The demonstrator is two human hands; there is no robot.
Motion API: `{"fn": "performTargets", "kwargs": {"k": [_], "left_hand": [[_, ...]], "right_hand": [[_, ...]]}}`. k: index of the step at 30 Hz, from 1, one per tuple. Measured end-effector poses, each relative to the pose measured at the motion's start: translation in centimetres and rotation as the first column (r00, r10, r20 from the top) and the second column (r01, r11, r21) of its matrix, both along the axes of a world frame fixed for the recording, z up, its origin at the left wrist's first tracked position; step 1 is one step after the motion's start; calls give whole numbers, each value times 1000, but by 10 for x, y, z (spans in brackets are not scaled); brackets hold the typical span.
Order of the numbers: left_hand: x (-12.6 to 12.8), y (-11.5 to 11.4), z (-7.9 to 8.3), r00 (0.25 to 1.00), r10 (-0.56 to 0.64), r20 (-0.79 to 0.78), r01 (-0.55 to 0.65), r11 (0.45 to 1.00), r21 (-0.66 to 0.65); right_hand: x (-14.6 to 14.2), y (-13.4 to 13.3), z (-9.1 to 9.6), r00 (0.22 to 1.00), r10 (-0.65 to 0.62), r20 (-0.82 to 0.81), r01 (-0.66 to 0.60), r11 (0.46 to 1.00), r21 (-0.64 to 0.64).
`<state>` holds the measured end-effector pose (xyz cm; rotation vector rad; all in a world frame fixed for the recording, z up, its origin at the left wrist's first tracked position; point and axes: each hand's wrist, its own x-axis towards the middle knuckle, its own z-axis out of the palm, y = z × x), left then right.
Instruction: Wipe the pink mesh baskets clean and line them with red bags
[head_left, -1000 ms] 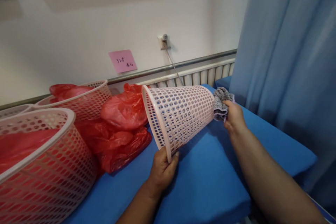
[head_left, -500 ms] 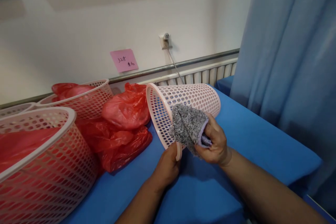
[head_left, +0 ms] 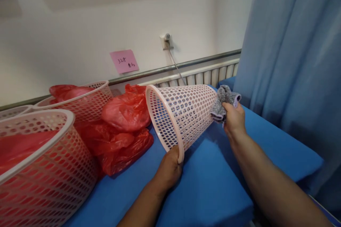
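A pale pink perforated basket lies on its side above the blue surface, its mouth facing left towards me. My left hand grips the lower part of its rim. My right hand is closed on a grey fluffy cloth and presses it against the basket's narrow bottom end at the right.
Crumpled red plastic bags lie left of the basket. Two more perforated baskets lined with red bags stand at the left. A blue curtain hangs at the right. The wall behind carries a pink note and a socket with a cable.
My right hand with the cloth went from the basket's bottom end to the side near the rim, and is now back at the bottom end. The left hand kept its hold on the rim.
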<state>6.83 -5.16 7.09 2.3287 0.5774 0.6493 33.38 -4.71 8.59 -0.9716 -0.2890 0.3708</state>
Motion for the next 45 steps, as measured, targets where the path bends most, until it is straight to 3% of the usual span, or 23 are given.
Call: {"fn": "performTargets", "kwargs": {"k": [2,3,6,8,9,14,17,19,21,23,25,27,30,31,33,35,36,39,41,42,45], "left_hand": [[3,0,2,1000,-26,17,26,1000,-14],[4,1,2,999,-41,18,41,999,-27],[5,3,-1,999,-45,5,45,998,-54],[2,4,-5,1000,-1,0,1,999,-48],[1,3,-7,1000,27,4,-27,999,-46],[-7,-5,-8,969,178,170,-160,980,-116],[-11,-8,-7,932,235,275,-225,972,-67],[-12,-8,-6,924,253,286,-250,967,-51],[-12,-9,-4,930,251,268,-243,968,-65],[-10,-10,-3,940,233,250,-220,972,-81],[-9,-11,-3,948,213,237,-199,977,-82],[-9,-12,-4,955,194,223,-184,981,-64],[-10,-10,-7,963,177,205,-176,984,-23],[-10,-9,-8,964,175,201,-176,984,-15],[-11,-6,-10,967,173,187,-174,985,-9],[-10,-2,-11,973,162,163,-163,987,-3],[-10,0,-12,977,156,147,-158,987,0],[-9,6,-15,984,159,84,-160,987,2],[-9,8,-15,985,167,54,-167,986,0],[-8,8,-13,985,166,52,-167,986,0],[-7,2,-4,977,170,127,-166,985,-37]], "right_hand": [[-24,-18,6,956,26,293,-25,1000,-6],[-36,-28,9,885,53,463,-59,998,-1],[-67,-58,19,553,77,830,-253,964,79],[-76,-69,24,400,80,913,-400,911,95],[-77,-71,26,362,88,928,-451,888,92],[-72,-67,32,251,171,953,-560,828,-1],[-73,-65,30,216,178,960,-569,822,-25],[-72,-63,26,254,151,955,-496,868,-5],[-63,-55,21,358,106,928,-328,945,19],[-46,-42,16,549,28,835,-69,998,11],[-22,-25,10,779,-73,622,144,987,-64],[1,-8,5,945,-117,306,161,979,-123],[19,6,0,997,-78,-7,78,995,-70],[19,6,-1,997,-74,-10,73,995,-62],[8,1,1,989,-75,131,86,992,-87],[-14,-12,4,916,-60,398,106,990,-94],[-27,-19,6,840,-44,541,96,993,-68],[-62,-43,11,516,14,856,-106,993,48],[-77,-55,13,338,27,941,-290,954,77],[-81,-58,14,287,21,958,-360,929,87],[-84,-61,17,230,14,973,-462,881,97]]}}
